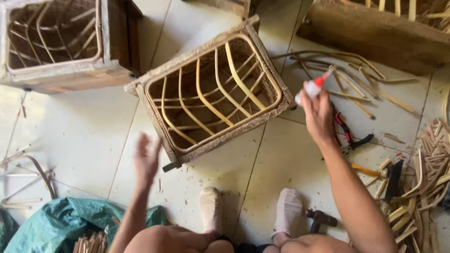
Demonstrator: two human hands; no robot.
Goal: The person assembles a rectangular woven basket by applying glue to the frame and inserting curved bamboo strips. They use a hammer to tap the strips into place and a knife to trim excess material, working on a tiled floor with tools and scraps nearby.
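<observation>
The right hand (319, 115) is closed around a small white glue bottle (313, 87) with a red tip, held above the tiled floor (84, 140) just off the right corner of the nearer rattan frame box (213, 93). The left hand (146, 161) is open, fingers spread and blurred, holding nothing, over bare tile near that box's lower left corner. Two such boxes show; the second box (56, 42) sits at the floor's top left edge. Bare floor lies between the boxes and the person's two socked feet (211, 206). Cane strips (422, 187) crowd the right edge, beside pliers (349, 136) and a hammer (319, 219). A teal sheet (56, 222) fills the bottom left corner.
</observation>
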